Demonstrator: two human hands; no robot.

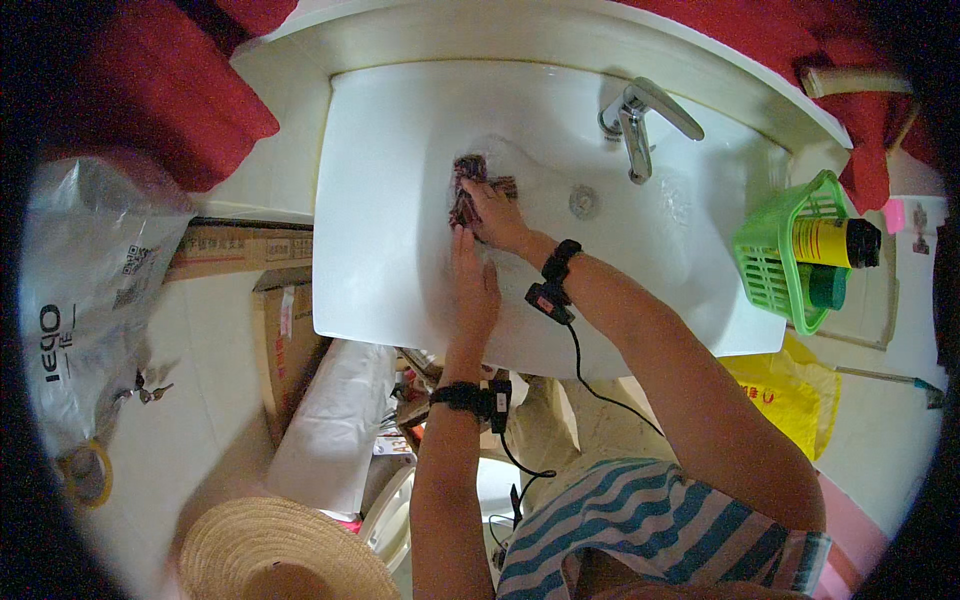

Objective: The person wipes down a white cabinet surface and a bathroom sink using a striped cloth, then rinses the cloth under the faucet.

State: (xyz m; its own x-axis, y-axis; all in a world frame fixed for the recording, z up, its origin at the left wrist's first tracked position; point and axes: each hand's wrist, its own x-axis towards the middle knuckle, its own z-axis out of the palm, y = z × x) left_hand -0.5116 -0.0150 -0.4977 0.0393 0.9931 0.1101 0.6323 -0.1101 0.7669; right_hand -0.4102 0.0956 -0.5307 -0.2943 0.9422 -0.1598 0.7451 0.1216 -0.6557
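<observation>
A small wet cloth [470, 166], dark reddish brown and patterned, lies crumpled in the white washbasin [382, 150]. My right hand [499, 217] is on top of it, with the fingers pressed into its folds. From the front, my left hand [474, 281] reaches in with straight fingers, their tips at the cloth's lower edge. Whether those fingers pinch any fabric is hidden. Shallow water seems to surround the cloth. To its right is the round metal drain [583, 201]. A chrome lever faucet [637, 139] stands at the back right.
A green plastic basket [765, 255] holding a yellow bottle [821, 241] is at the basin's right. Red fabric [165, 97] hangs at the upper left above a clear plastic bag [97, 300]. Cardboard boxes [289, 352] and a straw hat [277, 551] are at the left. Cables run from both wristbands.
</observation>
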